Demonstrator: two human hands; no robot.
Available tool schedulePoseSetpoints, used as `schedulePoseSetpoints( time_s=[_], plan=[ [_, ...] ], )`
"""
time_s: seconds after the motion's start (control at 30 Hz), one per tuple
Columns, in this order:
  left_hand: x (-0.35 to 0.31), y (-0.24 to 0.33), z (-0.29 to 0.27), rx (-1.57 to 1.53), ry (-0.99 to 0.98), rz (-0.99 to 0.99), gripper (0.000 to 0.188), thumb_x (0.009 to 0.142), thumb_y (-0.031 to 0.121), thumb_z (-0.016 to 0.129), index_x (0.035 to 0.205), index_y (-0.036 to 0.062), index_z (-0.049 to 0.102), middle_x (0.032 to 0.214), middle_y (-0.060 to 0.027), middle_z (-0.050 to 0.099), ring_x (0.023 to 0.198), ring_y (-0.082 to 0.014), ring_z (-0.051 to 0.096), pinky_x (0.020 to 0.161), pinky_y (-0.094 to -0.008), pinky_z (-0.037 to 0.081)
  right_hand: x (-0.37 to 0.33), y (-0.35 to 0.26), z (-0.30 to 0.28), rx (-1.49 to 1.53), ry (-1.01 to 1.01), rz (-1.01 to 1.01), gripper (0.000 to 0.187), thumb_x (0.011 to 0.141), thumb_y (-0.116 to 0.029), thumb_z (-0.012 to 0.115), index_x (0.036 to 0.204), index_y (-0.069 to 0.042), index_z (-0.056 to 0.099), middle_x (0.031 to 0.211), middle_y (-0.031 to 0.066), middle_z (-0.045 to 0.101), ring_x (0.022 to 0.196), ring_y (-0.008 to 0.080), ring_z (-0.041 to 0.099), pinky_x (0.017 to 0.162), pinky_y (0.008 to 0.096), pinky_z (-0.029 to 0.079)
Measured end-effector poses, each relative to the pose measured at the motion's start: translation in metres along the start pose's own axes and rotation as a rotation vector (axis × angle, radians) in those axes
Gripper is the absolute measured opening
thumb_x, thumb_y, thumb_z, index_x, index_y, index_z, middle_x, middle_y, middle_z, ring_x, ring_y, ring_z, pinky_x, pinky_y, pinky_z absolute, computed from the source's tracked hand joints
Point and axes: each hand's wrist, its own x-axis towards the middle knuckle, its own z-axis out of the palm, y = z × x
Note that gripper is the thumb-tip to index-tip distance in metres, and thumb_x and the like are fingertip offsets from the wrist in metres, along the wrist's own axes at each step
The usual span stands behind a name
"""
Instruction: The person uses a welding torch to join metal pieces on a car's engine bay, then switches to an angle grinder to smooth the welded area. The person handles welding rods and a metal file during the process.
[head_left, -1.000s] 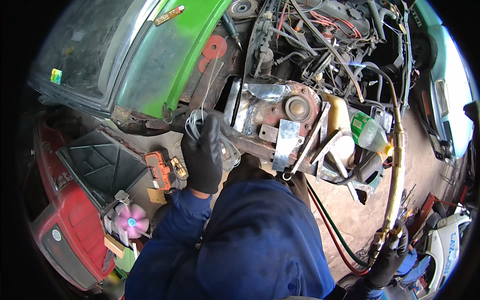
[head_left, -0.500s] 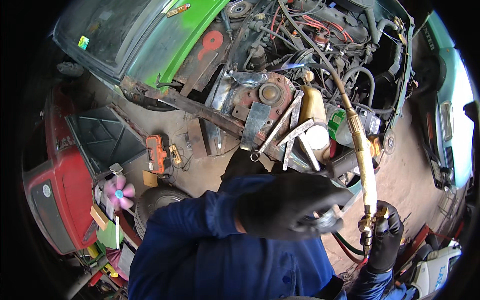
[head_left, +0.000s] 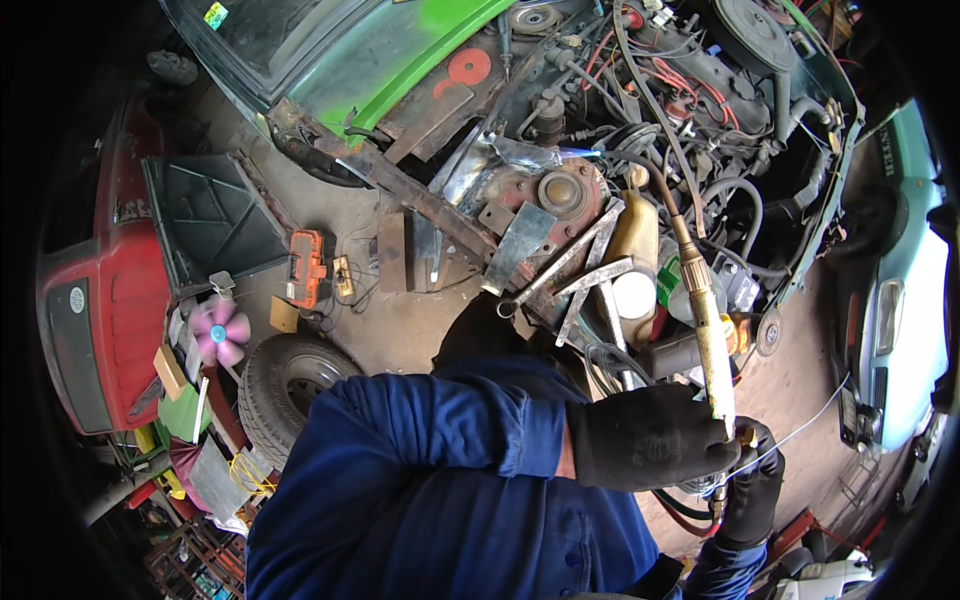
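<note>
Where the two sleeved forearms end, the black-gloved right hand (head_left: 755, 488) is wrapped around the near end of a long, brass-coloured metal gas torch (head_left: 712, 365), its fingers curled firmly by the valve. The black-gloved left hand (head_left: 650, 440), reaching across from the left, is curled closed, its fingertips at the same end; loops of a thin, grey wire coil (head_left: 605, 365) show on both sides of it, so it appears to grip them, though the palm is hidden. One strand trails off to the right.

The torch lies on the far side of the hands, the right one holding its near end. Its long axis runs far and slightly left, then the slim tube bends left. The handle looks worn and pale gold, with a ribbed collar farther up. At the tip, a narrow blue flame (head_left: 580, 153) points left, near a rusty red metal housing with a round hub (head_left: 562, 194); the depth between them is unclear. Beyond stands a dark engine with red cables (head_left: 685, 80).
</note>
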Motion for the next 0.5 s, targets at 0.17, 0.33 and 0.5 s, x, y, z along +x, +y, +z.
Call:
schedulePoseSetpoints(
  time_s=[0.17,0.33,0.5],
  plan=[
    [0.001,-0.003,0.0,0.05,0.002,0.016,0.023,0.096,0.019,0.064,0.117,0.0103,0.064,0.098,-0.0044,0.066,0.09,-0.0229,0.071,0.074,-0.041,0.058,0.003,-0.004,-0.004,0.063,-0.037,0.075,0.057,0.106,-0.053,0.07,0.124,0.002,0.069,0.094,0.0025,0.071,0.076,0.0078,0.063,0.065,0.025,0.051],
    [0.002,-0.006,0.001,0.071,0.031,0.038,0.02,0.094,0.018,0.065,0.113,0.0128,0.065,0.098,-0.0023,0.067,0.091,-0.0216,0.071,0.074,-0.0405,0.057,0.009,-0.003,-0.007,0.021,-0.068,0.034,0.053,0.108,-0.05,0.067,0.125,0.001,0.068,0.103,0.0025,0.071,0.09,0.0091,0.064,0.08,0.0268,0.052],
    [0.004,-0.005,0.002,0.106,0.025,0.032,0.021,0.093,0.018,0.066,0.113,0.0136,0.065,0.099,-0.0016,0.067,0.092,-0.0209,0.07,0.076,-0.04,0.058,0.01,-0.003,-0.013,0.018,-0.096,0.06,0.052,0.109,-0.048,0.066,0.126,0.001,0.067,0.106,0.0028,0.071,0.095,0.0096,0.064,0.084,0.0272,0.053]
  ],
)
